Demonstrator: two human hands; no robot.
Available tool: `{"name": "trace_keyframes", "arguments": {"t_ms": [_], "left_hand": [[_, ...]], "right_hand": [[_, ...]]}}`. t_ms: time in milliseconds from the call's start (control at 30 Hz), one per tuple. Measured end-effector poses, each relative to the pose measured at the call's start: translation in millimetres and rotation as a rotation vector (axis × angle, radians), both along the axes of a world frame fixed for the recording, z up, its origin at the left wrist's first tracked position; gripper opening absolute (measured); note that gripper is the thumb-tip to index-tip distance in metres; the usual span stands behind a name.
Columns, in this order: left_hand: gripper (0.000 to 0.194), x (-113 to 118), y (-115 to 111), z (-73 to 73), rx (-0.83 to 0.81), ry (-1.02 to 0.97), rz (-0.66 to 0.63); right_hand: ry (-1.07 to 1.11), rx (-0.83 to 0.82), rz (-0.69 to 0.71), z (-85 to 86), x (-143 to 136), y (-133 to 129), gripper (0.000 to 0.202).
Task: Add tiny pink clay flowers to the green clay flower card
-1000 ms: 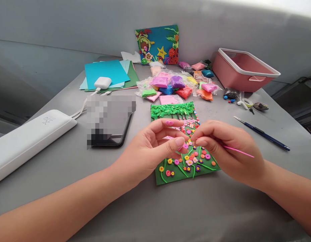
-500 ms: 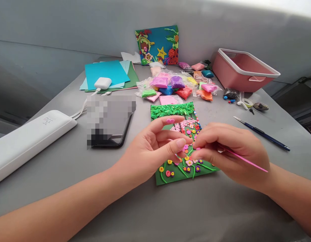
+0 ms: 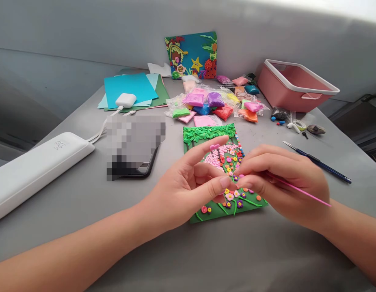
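Note:
Above the green clay flower picture (image 3: 197,202), my two hands meet fingertip to fingertip. The thumb of my left hand (image 3: 191,182) pinches against a bent finger, and what lies between them is too small to make out. Small pink clay pieces (image 3: 215,147) sit on its outstretched index finger. My right hand (image 3: 282,182) is closed around a thin pink stick-like tool (image 3: 303,192), whose end points back toward the wrist. By its fingertips shows a bit of pink clay (image 3: 241,176). Dotted clay flowers, green stems and a leafy top edge cover the picture, partly hidden behind my hands.
Behind the picture lie several bags of coloured clay (image 3: 203,101). A sea-scene picture (image 3: 191,52) leans on the wall, beside a pink basket (image 3: 297,89). A craft knife (image 3: 318,162) lies right; a phone (image 3: 139,170), power bank (image 3: 38,170) and coloured sheets (image 3: 130,87) are left.
Both hands have shifted slightly right. My left index finger has lifted and straightened with the pink pieces still on it. The pink tool remains in my right hand.

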State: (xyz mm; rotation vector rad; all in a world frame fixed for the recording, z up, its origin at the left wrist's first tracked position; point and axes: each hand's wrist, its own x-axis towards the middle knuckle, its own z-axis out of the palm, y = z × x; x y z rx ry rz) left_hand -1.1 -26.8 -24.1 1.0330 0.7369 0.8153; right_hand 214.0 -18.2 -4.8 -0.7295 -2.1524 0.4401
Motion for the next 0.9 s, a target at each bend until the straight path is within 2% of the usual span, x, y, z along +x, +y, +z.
{"name": "trace_keyframes", "arguments": {"t_ms": [133, 467, 567, 667, 800, 900], "left_hand": [[0.068, 0.4, -0.9, 0.6, -0.004, -0.019, 0.004], [0.071, -1.3, -1.3, -1.1, -0.004, -0.011, -0.008], [0.073, -0.9, -4.3, -1.3, 0.010, -0.052, -0.060], [0.076, -0.2, -7.8, -0.4, -0.004, -0.083, -0.133], [0.076, -0.6, -9.0, -1.0, -0.007, -0.100, -0.220], [0.077, -1.5, -8.3, -2.1, 0.009, -0.097, -0.240]], "right_hand": [[0.040, -0.015, -0.025, -1.6, 0.1, 0.4, 0.005], [0.150, -0.078, 0.064, -0.6, 1.1, 1.6, 0.015], [0.212, -0.128, 0.041, -4.6, 0.7, 2.5, 0.019], [0.237, -0.178, 0.001, -8.8, -1.2, 2.4, 0.014], [0.240, -0.190, -0.012, -10.6, -3.5, 0.9, 0.011], [0.225, -0.186, -0.019, -9.8, -3.8, 0.4, 0.013]]}}
